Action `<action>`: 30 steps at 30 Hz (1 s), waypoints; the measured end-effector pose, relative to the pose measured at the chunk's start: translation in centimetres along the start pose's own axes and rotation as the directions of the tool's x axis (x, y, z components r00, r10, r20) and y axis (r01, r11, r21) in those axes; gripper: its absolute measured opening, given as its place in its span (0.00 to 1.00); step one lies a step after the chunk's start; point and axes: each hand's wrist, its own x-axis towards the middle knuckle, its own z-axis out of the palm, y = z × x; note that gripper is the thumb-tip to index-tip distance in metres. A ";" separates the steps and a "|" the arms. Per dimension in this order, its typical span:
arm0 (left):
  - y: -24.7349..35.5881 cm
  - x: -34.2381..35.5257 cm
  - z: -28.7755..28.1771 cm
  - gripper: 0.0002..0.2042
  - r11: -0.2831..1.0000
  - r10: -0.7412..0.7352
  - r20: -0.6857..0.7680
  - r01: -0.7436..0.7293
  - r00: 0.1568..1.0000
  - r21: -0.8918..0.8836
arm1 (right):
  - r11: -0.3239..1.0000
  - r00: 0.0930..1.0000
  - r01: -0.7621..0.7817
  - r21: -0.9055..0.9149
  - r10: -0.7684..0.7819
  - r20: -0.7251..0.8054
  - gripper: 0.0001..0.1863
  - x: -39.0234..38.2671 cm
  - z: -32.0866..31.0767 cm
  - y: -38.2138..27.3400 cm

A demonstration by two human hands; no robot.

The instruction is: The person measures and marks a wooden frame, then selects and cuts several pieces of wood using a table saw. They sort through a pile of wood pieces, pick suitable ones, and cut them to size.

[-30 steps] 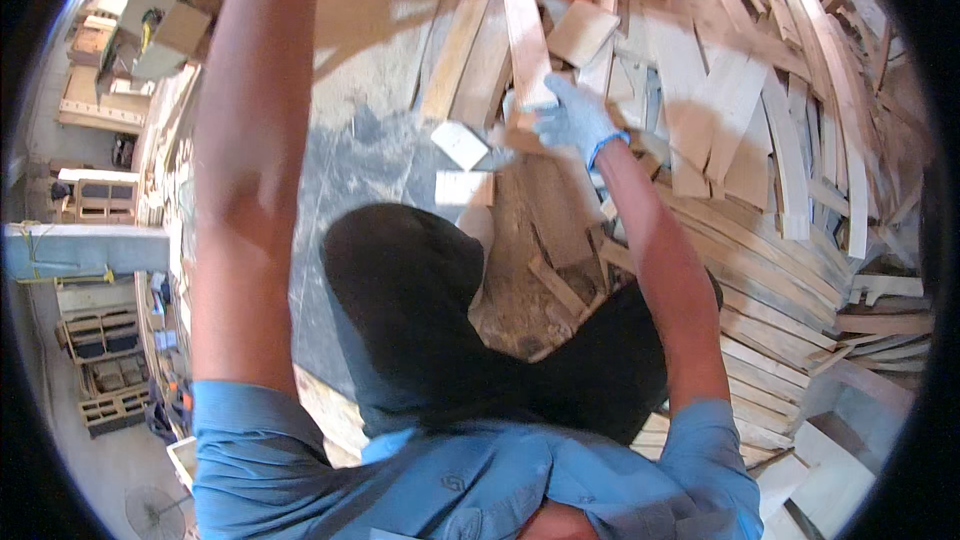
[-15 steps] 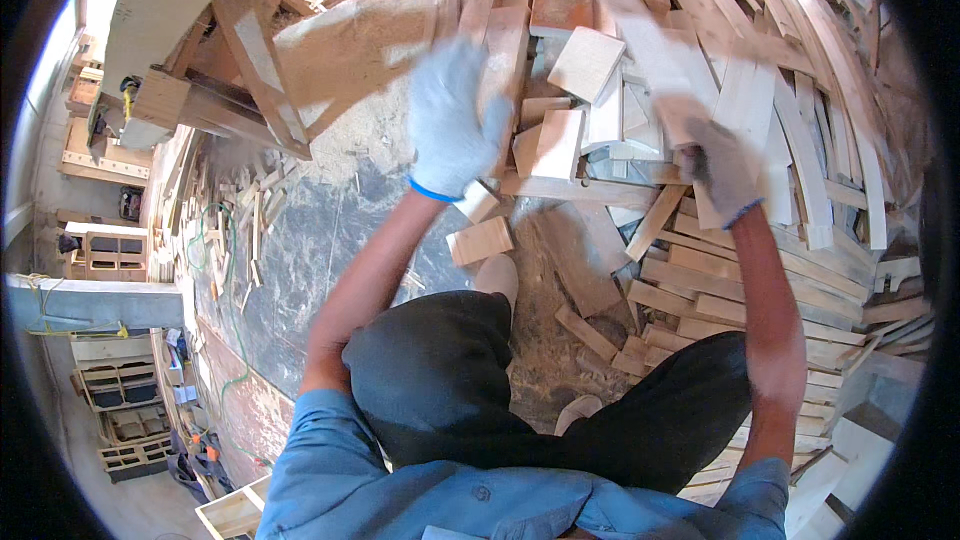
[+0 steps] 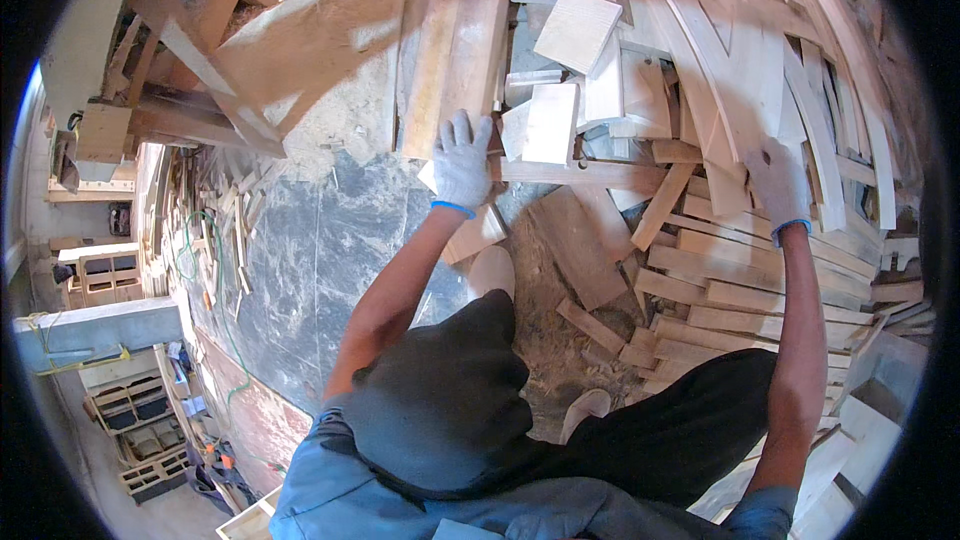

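My left hand [image 3: 462, 160], in a white glove with a blue cuff, has its fingers spread and empty. It is by the near end of a long wooden board [image 3: 475, 60], seemingly touching it. My right hand [image 3: 778, 180], gloved alike, is at the right edge of a pale wooden plank [image 3: 705, 80], close to its near end. Its fingers are bent out of sight, so its grip cannot be made out. Between the hands lie a pale square block [image 3: 578, 32], another short block [image 3: 550, 123] and a crosswise wooden strip [image 3: 585, 172].
Long planks [image 3: 840, 90] pile up at the far right. Rows of short boards [image 3: 740, 295] lie on the right, close to my leg. At the far left stands a wooden frame [image 3: 200, 125]; a green hose [image 3: 232, 340] trails over the floor below it.
My left hand has come down beside the long board. My right hand has moved slightly right, and the plank that was blurred in motion now lies on the pile.
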 end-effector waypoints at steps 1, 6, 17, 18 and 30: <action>0.0 0.2 -1.2 0.37 1.000 -0.015 0.051 0.016 0.999 -0.009 | 1.000 1.000 -0.008 -0.023 0.009 0.013 0.20 0.2 0.0 0.0; -4.8 0.5 -2.3 0.37 0.929 -0.087 -0.171 0.017 0.981 -0.370 | 0.987 0.979 0.158 0.030 -0.153 -0.138 0.17 0.9 1.6 2.9; -10.9 2.7 -1.0 0.35 0.786 -0.480 0.162 0.505 0.862 -0.357 | 0.985 0.978 0.113 -0.131 -0.133 -0.162 0.14 2.0 2.4 3.3; -11.0 2.5 -0.5 0.32 0.815 -0.509 0.071 0.506 0.858 -0.281 | 0.980 0.961 0.145 -0.138 -0.173 -0.217 0.15 2.3 2.4 2.4; -2.0 23.0 0.8 0.27 0.863 0.432 -0.220 -0.331 0.874 0.382 | 0.966 0.935 0.053 -0.252 -0.136 -0.327 0.13 2.7 4.4 1.2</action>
